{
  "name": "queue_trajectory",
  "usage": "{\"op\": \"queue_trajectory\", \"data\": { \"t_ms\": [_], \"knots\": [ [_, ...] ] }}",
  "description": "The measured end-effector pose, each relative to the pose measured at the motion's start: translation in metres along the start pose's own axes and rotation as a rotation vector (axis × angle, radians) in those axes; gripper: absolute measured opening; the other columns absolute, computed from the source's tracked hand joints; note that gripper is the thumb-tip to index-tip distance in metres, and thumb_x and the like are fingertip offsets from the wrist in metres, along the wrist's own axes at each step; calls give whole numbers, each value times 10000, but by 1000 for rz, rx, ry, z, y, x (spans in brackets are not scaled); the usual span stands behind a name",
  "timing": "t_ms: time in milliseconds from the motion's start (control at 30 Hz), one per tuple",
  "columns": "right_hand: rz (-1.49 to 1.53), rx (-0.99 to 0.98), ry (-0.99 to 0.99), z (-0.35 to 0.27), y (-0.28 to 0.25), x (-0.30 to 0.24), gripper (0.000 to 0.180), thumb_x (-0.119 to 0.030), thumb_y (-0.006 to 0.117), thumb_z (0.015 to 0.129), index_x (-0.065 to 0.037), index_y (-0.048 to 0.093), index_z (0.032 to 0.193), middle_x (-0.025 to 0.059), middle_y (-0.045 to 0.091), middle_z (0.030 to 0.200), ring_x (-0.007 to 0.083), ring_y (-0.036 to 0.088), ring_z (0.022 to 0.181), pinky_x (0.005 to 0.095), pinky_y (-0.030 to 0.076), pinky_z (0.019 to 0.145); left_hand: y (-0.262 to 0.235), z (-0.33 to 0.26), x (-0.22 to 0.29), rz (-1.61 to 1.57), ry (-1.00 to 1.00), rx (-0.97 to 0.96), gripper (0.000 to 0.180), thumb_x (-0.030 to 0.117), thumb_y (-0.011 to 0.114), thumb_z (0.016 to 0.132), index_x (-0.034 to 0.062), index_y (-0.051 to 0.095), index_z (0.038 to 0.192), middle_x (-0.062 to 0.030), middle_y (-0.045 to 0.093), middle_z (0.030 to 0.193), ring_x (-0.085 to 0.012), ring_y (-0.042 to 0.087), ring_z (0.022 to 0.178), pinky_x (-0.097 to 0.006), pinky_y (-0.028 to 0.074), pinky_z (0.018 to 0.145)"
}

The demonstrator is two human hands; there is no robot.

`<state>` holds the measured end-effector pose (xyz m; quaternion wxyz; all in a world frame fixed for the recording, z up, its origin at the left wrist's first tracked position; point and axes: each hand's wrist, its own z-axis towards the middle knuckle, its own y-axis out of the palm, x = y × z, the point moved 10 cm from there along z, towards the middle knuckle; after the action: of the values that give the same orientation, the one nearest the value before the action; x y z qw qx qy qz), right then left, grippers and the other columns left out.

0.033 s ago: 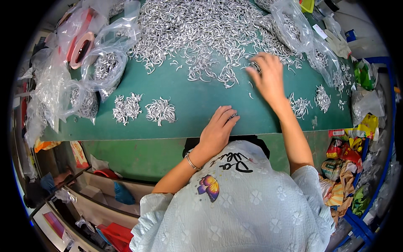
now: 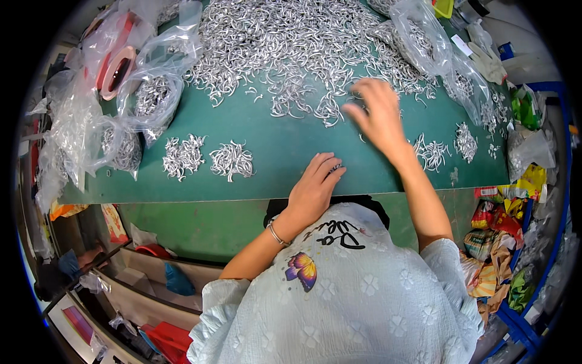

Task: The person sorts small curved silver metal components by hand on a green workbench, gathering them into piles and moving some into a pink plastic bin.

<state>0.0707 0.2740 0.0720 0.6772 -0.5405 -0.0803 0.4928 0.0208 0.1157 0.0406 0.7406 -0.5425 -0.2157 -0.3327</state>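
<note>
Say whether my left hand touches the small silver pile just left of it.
Apart: the head view shows green tabletop between the left hand and the pile.

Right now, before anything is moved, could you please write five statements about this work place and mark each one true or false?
1. The left hand is at the near edge of the green table. True.
2. The bracelet is on the right wrist. False: it is on the left one.
3. Two small piles lie to the left of the left hand. True.
4. The right hand is below the table. False: it is above the tabletop, near the big heap.
5. The shirt has a butterfly on it. True.
</note>
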Motion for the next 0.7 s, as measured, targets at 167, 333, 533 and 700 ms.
{"op": "queue_trajectory", "data": {
  "t_ms": [167, 333, 533, 700],
  "knots": [
    [128, -133, -153, -10, 45, -31, 325, -129, 745, 776, -29, 626, 1061, 94, 599, 1078, 311, 535, 1037, 390, 431, 878, 1, 0, -1, -9, 8, 6, 269, -30, 640, 799, -11, 624, 1066, -131, 573, 1156, -346, 518, 1183, -447, 436, 1018],
    [436, -114, 292, -3, 38, 37, 183, -13, 697, 837, 2, 651, 1013, 30, 658, 905, 122, 597, 771, 264, 500, 690, 0, -1, -1, -19, -2, 9, 271, -36, 639, 797, -9, 626, 1066, -131, 574, 1153, -344, 520, 1181, -448, 437, 1018],
    [713, -5, 630, -6, 4, 87, 146, -58, 573, 936, -6, 663, 1039, 53, 696, 916, 89, 612, 733, 233, 460, 594, 0, 0, -1, -15, -4, 10, 269, -37, 637, 797, -6, 629, 1064, -129, 575, 1154, -342, 523, 1182, -447, 440, 1020],
    [-200, 84, 93, 2, -31, 21, 105, -44, 675, 833, -39, 673, 938, 98, 627, 988, 286, 579, 909, 382, 463, 824, 1, 0, -1, 6, -9, -3, 265, -30, 633, 804, -5, 628, 1068, -130, 575, 1157, -344, 522, 1183, -449, 442, 1021]
  ]
}}
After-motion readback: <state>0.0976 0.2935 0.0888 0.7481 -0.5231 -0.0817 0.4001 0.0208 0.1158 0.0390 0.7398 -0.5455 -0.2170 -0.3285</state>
